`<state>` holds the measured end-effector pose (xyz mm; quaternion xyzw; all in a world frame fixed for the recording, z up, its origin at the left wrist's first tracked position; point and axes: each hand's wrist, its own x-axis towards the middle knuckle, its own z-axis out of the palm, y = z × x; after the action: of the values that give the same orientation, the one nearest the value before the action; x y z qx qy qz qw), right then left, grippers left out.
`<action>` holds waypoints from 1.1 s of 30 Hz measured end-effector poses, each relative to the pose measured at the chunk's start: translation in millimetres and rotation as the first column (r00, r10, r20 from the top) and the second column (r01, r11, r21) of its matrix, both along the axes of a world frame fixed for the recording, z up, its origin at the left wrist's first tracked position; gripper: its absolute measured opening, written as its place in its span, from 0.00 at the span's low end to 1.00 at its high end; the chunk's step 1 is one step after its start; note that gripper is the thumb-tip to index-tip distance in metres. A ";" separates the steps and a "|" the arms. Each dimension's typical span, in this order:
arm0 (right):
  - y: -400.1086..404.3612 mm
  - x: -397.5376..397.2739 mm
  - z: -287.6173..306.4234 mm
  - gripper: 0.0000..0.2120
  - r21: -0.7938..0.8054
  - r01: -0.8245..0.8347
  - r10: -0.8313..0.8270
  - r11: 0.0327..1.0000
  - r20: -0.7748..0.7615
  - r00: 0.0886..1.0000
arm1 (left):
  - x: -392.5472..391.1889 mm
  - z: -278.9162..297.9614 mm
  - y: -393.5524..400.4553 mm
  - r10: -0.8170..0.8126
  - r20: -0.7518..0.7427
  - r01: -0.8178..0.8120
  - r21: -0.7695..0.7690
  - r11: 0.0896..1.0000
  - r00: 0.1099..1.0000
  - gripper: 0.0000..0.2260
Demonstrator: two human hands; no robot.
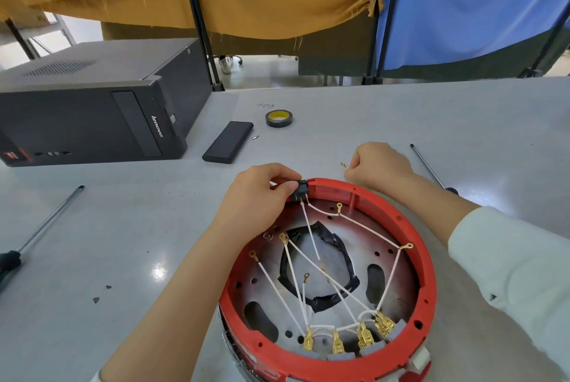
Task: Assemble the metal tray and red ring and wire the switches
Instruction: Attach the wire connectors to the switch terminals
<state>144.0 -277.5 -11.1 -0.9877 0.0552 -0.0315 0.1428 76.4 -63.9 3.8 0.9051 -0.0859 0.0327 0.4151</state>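
The red ring (pixel 422 261) sits on the grey table around the metal tray (pixel 354 227), whose centre hole is edged with black tape. White wires (pixel 367 229) with brass terminals cross the tray to several grey switches (pixel 337 350) at the ring's near edge. My left hand (pixel 262 193) pinches a black switch (pixel 299 191) at the ring's far rim. Just beyond the rim, my right hand (pixel 379 165) pinches a thin wire end with a brass terminal (pixel 343 164).
A dark computer case (pixel 92 110) lies at the left rear. A black flat box (pixel 228 142) and a roll of black tape (pixel 278 118) lie behind the ring. One screwdriver (pixel 40 230) lies at the left, another (pixel 431 170) at the right behind my right forearm.
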 end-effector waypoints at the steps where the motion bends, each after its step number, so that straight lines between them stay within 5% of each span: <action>1: 1.2 -1.4 6.3 0.07 0.065 -0.002 0.000 0.998 0.036 0.999 | -0.1 0.2 -0.1 0.002 0.002 -0.002 0.003 1.000 1.000 0.07; 4: 6.7 -9.5 33.9 0.03 0.276 -0.093 0.048 0.957 0.166 0.985 | -0.3 0.2 -0.3 0.008 0.007 -0.009 0.014 1.000 1.000 0.07; 8: 20.7 -42.5 74.4 0.10 0.430 -0.271 0.154 0.861 0.287 0.945 | 0.5 0.1 0.7 -0.005 0.013 0.005 0.021 1.000 1.000 0.07; 13: 48.9 -92.1 71.7 0.05 0.586 -0.276 0.259 0.762 0.114 0.959 | 1.6 1.2 2.1 -0.017 0.037 0.017 0.007 1.000 0.999 0.07; 23: 74.5 -104.6 30.1 0.08 0.416 -0.165 0.154 0.894 0.060 0.986 | 1.1 1.6 1.5 0.001 0.032 0.001 -0.046 0.999 0.999 0.07; 33: 81.5 -98.6 22.4 0.06 0.458 -0.170 0.147 0.872 0.085 0.985 | 3.6 -1.2 0.4 -0.001 0.044 0.003 -0.034 0.999 0.999 0.07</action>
<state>45.4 -196.0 11.3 -0.9250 -0.0234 -0.0291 0.3781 80.0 -63.5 2.5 0.8969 -0.0954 0.0537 0.4285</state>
